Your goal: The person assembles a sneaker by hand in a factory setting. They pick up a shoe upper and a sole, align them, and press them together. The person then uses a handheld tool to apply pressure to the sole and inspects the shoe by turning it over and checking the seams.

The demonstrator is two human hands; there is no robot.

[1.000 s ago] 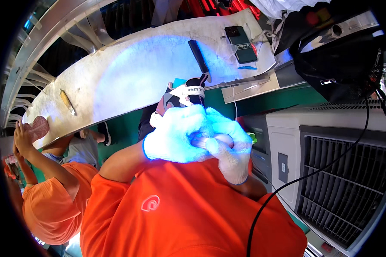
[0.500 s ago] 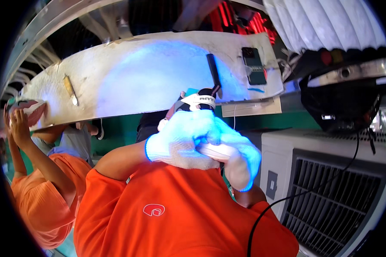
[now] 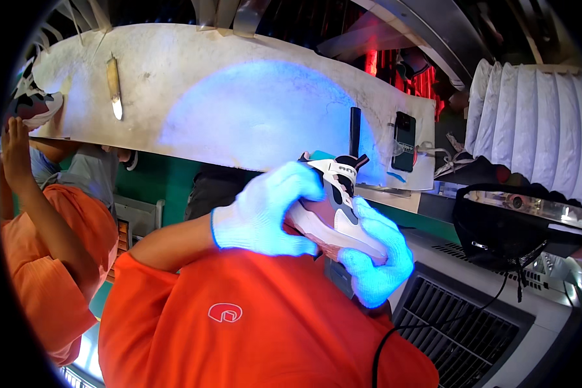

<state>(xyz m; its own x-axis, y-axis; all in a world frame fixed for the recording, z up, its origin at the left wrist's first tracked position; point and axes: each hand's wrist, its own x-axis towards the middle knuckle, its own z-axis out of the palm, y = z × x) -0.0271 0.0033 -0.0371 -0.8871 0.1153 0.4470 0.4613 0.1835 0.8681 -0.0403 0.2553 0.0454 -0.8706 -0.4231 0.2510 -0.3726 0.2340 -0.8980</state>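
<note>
Between my two white-gloved hands, in front of my chest, a sneaker (image 3: pixel 326 212) with mauve, grey, white and black parts is held tilted, its collar toward the table and its toe toward me. My left hand (image 3: pixel 268 210) grips its left side, the fingers near the collar and the thumb by the sole. My right hand (image 3: pixel 380 255) is wrapped round the toe end. Blue light falls on both gloves. Just beyond the sneaker, a black bar-shaped thing (image 3: pixel 355 132) lies on the pale worktable (image 3: pixel 239 116).
A knife (image 3: pixel 114 84) with a yellowish handle lies at the table's left; a dark phone (image 3: pixel 404 139) at its right. Another person's hand (image 3: pixel 16 152) holds a sneaker (image 3: pixel 35 107) at far left. Right are a black bag (image 3: pixel 498 223), a grilled appliance (image 3: pixel 459 323) and a cable (image 3: pixel 459 317).
My hands have moved apart and turned the sneaker, so its side and toe now show where gloves covered most of it. The view has shifted, too.
</note>
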